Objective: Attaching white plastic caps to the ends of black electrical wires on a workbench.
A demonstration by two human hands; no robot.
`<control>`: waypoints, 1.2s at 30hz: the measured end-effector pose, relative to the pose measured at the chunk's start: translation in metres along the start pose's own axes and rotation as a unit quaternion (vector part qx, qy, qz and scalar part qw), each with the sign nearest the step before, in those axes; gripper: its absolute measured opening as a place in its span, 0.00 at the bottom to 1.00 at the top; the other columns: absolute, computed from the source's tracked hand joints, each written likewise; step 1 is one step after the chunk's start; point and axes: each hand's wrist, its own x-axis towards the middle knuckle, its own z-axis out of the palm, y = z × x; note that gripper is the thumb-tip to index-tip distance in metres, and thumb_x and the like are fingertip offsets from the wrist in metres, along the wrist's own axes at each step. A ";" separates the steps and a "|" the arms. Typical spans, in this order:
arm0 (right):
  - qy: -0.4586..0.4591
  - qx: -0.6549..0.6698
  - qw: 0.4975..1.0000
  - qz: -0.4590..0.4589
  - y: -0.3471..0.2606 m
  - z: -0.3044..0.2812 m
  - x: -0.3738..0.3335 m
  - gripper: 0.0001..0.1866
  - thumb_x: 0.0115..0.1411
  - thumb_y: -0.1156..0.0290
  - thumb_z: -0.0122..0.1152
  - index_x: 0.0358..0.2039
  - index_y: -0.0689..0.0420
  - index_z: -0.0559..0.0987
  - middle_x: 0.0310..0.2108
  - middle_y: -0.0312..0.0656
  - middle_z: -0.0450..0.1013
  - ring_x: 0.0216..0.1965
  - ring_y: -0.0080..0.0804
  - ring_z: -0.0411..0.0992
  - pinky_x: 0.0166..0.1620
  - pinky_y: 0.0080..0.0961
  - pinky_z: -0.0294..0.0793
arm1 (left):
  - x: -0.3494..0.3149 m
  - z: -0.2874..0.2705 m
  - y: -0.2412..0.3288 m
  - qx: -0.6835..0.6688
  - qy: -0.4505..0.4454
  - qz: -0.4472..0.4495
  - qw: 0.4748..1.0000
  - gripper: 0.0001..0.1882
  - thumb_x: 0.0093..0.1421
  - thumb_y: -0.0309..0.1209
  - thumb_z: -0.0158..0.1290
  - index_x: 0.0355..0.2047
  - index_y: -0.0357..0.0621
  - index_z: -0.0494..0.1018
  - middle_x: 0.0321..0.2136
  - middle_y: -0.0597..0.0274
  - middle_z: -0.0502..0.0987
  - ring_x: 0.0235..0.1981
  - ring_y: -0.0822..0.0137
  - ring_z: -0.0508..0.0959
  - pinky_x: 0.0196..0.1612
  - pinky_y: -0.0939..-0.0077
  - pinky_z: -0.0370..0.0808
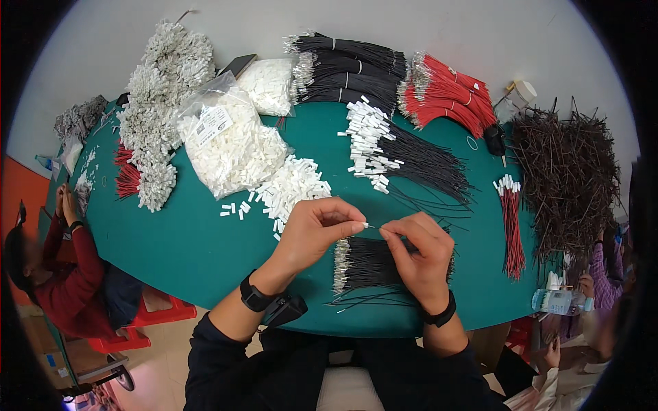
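Observation:
My left hand point(319, 226) pinches a small white plastic sleeve, mostly hidden by the fingertips. My right hand point(421, 250) grips a thin black wire point(374, 227) between thumb and forefinger. The wire's end meets the sleeve between both hands; how deep it sits is too small to tell. Under my hands lies a row of black wires with bare metal ends point(356, 264), partly covered by my right hand. A loose heap of white sleeves point(295, 190) is beside my left hand. Farther off, black wires with white sleeves on their ends point(373, 140) lie in a pile.
A clear bag of white sleeves point(236, 151) stands behind the heap. Tied black wire bundles point(349, 65) and red wire bundles point(449, 96) lie at the back. Dark tangled wires point(565, 178) fill the right, near a small red bundle point(512, 233). Other people sit at both sides.

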 end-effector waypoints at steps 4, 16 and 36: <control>0.000 0.012 1.000 -0.003 0.001 0.003 -0.001 0.07 0.52 0.82 0.72 0.31 0.60 0.83 0.26 0.42 0.78 0.28 0.40 0.76 0.32 0.32 0.73 | -0.002 0.004 -0.001 -0.006 0.007 -0.024 1.000 0.06 0.62 0.20 0.63 0.39 0.34 0.82 0.33 0.63 0.84 0.36 0.76 0.81 0.44 0.81 0.77; -0.025 0.021 0.999 0.019 0.004 0.003 -0.004 0.06 0.52 0.81 0.71 0.31 0.60 0.83 0.26 0.41 0.77 0.28 0.40 0.76 0.32 0.32 0.72 | 0.000 0.005 -0.011 -0.071 -0.013 -0.026 0.997 0.06 0.62 0.20 0.63 0.39 0.32 0.82 0.32 0.60 0.84 0.33 0.73 0.82 0.41 0.80 0.79; -0.259 -0.067 0.963 0.010 0.038 -0.012 -0.003 0.08 0.55 0.76 0.69 0.36 0.60 0.83 0.40 0.43 0.78 0.42 0.46 0.75 0.47 0.41 0.75 | 0.011 -0.030 -0.008 0.581 0.068 0.180 0.791 0.12 0.46 0.22 0.69 0.32 0.44 0.81 0.36 0.60 0.77 0.42 0.53 0.73 0.46 0.61 0.73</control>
